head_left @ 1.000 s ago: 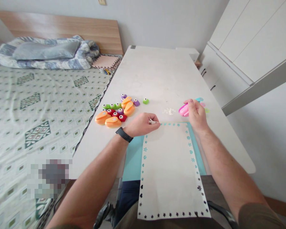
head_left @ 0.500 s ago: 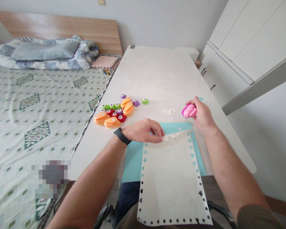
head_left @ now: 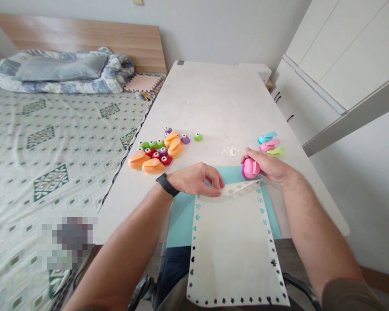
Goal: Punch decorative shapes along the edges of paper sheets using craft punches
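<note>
From the head view, we look down at a long white table [head_left: 214, 99], with a white paper sheet [head_left: 233, 246] lying on a turquoise card [head_left: 181, 220] at the table's near end and overhanging toward us. Our left hand [head_left: 194, 179] pinches the sheet's far end between thumb and fingers, where a folded flap [head_left: 240, 187] lifts and shows round grey marks. Our right hand [head_left: 267, 167] is closed around a pink craft punch [head_left: 250, 168], just beyond the sheet's far right corner. Punched shapes already line the left, right and near margins; the flap hides the far margin, so we cannot tell how much is done there. Three slim punches [head_left: 269, 144] in blue, pink and green lie just beyond the right hand. Orange, red, green and purple punches [head_left: 158, 151] sit clustered to the left, with white paper scraps [head_left: 230, 150] between the two groups.
</note>
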